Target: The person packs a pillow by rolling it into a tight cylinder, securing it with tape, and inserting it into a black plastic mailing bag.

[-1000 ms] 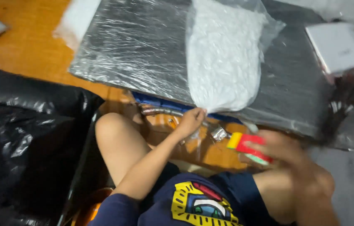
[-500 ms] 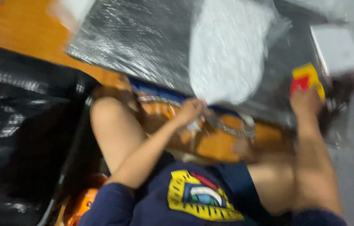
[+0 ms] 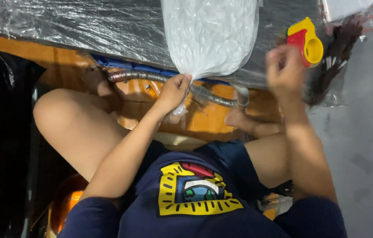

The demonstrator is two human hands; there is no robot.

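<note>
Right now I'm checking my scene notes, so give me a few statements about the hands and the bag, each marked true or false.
1. The left hand pinches the gathered neck of the clear bag of white bits. True.
2. The right hand is empty. False: it holds a yellow and red tape dispenser.
3. The bag lies on a plastic-wrapped dark panel. True.
4. The ribbed metal hose lies on top of the bag. False: it lies below the panel's edge.

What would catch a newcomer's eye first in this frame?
The big clear bag of white pellets at top centre, its gathered neck pinched by the left hand. Next, the red and yellow tape dispenser raised in the blurred right hand at upper right, above the plastic-wrapped dark panel.
</note>
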